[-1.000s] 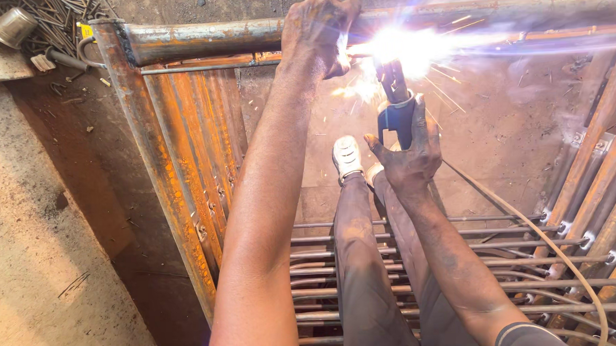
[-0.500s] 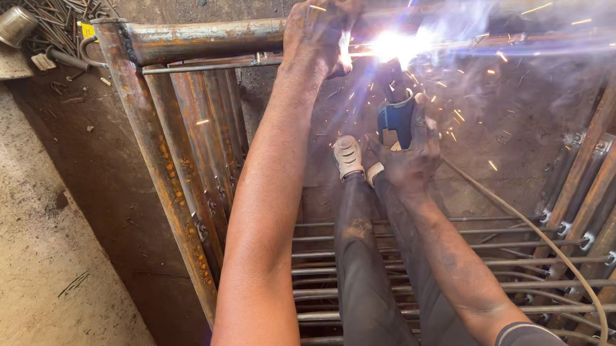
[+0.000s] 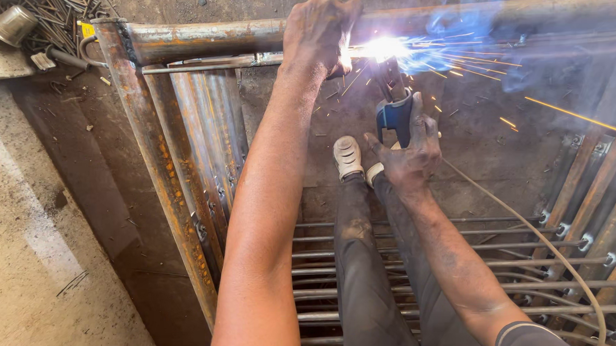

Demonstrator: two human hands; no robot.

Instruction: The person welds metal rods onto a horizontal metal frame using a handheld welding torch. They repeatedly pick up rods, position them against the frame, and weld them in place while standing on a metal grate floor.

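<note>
Along the top edge of the frame a rusty steel pipe lies left to right, its long axis level, meeting 1 upright post at the left corner. Left hand is curled over this pipe, fingers wrapped shut around it. Right hand is clenched on the blue handle of 1 electrode holder, whose long axis runs up from the hand towards the pipe, ending in the bright welding arc just beside the left hand. Sparks spray right from the arc. 1 cable trails from the holder down to the lower right. 2 legs in dark trousers stretch forward, 2 pale shoes near the right hand. Horizontal thin bars lie below; slanted rusty bars crowd the right side. Open floor lies left of the post.
</note>
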